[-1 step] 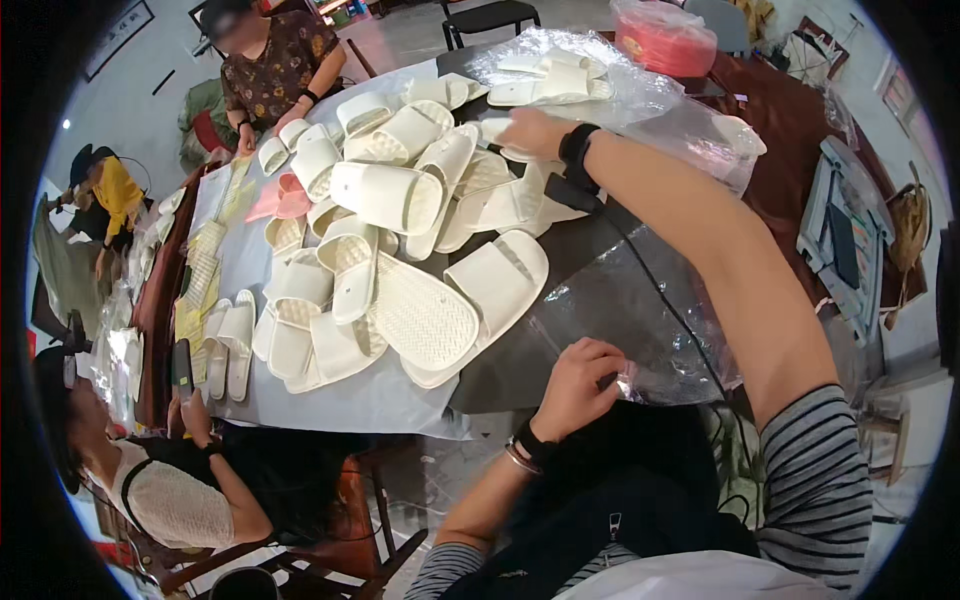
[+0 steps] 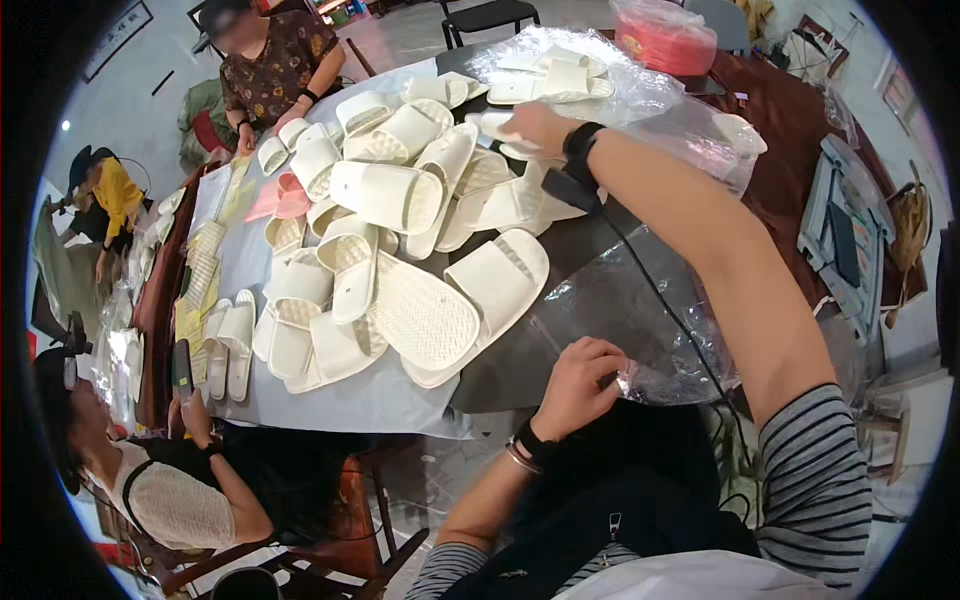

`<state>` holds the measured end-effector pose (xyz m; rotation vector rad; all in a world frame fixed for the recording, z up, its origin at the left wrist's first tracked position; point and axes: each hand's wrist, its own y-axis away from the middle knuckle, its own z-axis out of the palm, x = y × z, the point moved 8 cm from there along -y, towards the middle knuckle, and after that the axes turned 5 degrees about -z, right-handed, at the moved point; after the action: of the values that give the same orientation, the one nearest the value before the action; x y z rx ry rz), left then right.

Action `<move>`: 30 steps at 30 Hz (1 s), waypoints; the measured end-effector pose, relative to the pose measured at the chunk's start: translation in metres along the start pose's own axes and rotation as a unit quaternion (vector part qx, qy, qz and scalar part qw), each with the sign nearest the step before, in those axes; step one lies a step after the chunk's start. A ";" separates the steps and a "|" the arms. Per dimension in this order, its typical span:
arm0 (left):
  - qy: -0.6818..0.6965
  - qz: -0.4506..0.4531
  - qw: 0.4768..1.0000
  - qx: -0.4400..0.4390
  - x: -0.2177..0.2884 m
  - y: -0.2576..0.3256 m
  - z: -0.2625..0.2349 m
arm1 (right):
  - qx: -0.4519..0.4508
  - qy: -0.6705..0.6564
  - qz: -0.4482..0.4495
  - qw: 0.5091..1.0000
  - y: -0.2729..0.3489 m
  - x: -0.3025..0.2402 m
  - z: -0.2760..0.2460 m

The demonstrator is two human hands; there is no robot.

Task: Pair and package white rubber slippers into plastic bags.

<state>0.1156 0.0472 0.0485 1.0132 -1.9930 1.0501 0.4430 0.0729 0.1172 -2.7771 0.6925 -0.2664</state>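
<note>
A big pile of white slide slippers (image 2: pixel 385 195) covers the middle of the table, some on their sides or overturned. At the pile's far right, my right hand (image 2: pixel 540 128), arm stretched out, is closed on a white slipper (image 2: pixel 488 122); its fingertips are partly hidden. Close to my body, my left hand (image 2: pixel 582 385) has its fingers curled on the near edge of a clear plastic bag (image 2: pixel 660 370). The bag's sheet spreads over the dark tabletop (image 2: pixel 590 290). One large slipper (image 2: pixel 500 295) lies nearest my left hand.
More slippers (image 2: pixel 560 80) rest on clear plastic at the far side, near a red-filled bag (image 2: pixel 665 40). A pink slipper (image 2: pixel 292 195) lies left of the pile. A cable (image 2: pixel 665 295) hangs from my right wrist. Co-workers (image 2: pixel 170 480) are at the left and far left.
My right hand has shifted very slightly, and more of the white slipper shows beside its fingers. My left hand and the pile look the same.
</note>
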 end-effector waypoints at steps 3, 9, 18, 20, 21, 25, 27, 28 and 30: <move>0.009 0.015 1.000 -0.002 0.002 -0.005 0.003 | 0.156 -0.383 0.147 0.899 0.031 0.054 -0.013; -0.009 -0.001 1.000 0.014 0.005 0.000 -0.006 | 0.202 -0.667 0.312 0.645 0.042 0.040 -0.080; -0.033 0.004 0.999 0.038 0.007 0.005 0.000 | 0.259 -0.829 0.164 0.468 0.045 0.019 -0.207; -0.030 0.007 0.999 0.030 0.007 0.005 0.003 | 0.268 -0.804 0.167 0.504 0.062 0.025 -0.233; -0.025 0.002 0.999 0.038 0.006 0.004 0.004 | 0.272 -0.778 0.173 0.539 0.076 0.036 -0.240; -0.013 -0.017 0.999 0.024 0.000 0.008 0.000 | 0.180 -0.634 0.217 0.720 0.126 0.023 -0.264; -0.015 -0.012 1.000 0.007 0.009 0.005 0.001 | 0.165 -0.544 0.266 0.778 0.161 0.023 -0.267; -0.026 -0.008 1.000 0.008 0.012 0.004 0.002 | 0.131 -0.495 0.278 0.813 0.180 0.024 -0.262; -0.032 0.002 0.999 0.013 0.015 0.003 0.003 | 0.094 -0.407 0.285 0.863 0.214 0.022 -0.256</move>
<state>0.1049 0.0407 0.0577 1.0705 -2.0379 1.0606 0.3080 -0.1741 0.2984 -2.0490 1.0891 0.8535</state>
